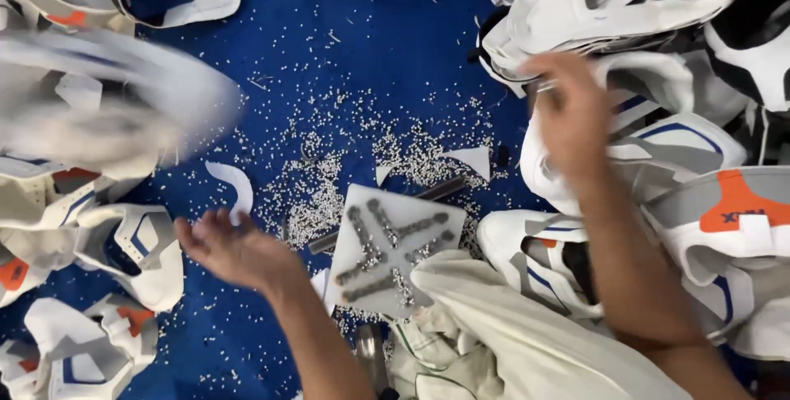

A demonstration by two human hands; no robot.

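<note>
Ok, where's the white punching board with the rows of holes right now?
In the head view the punching board lies low in the middle on the blue mat, between the left hand and white shoe pieces.

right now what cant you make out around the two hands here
Head view:
- Blurred pale piece at upper left: motion smear hides its shape.
- Right hand: blurred, so whether it grips the white shoe uppers is unclear.
- Left hand: palm open, holding nothing visible.
- Dark rod: mostly hidden under the white punching board.

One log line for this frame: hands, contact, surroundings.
left hand: open, empty, over blue mat | right hand: on white shoe uppers | centre: punch board, white punch-outs
</note>
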